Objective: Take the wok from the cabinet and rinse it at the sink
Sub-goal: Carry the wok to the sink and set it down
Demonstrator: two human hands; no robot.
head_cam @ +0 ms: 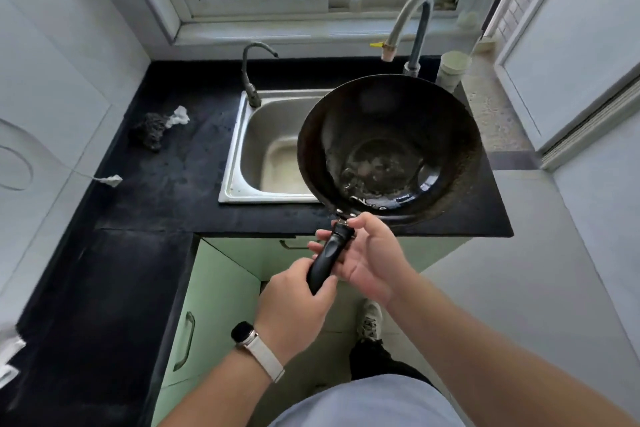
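A dark round wok [388, 146] with some water pooled in its bottom is held over the right half of the steel sink [252, 135]. Its black handle [325, 256] points toward me. My left hand [294, 305], with a watch on the wrist, is closed around the handle's near end. My right hand [367, 253] cups the handle from the right near the rivets, fingers partly wrapped under it. A grey curved faucet [252, 73] stands at the sink's back left corner; no water is visibly running.
The black countertop [166, 184] carries a dark scrubber [149, 130] with a white scrap left of the sink. A tall hose pipe [415, 28] and a white cup [453, 66] stand behind the wok. Green cabinet doors [207, 305] lie below, one swung out.
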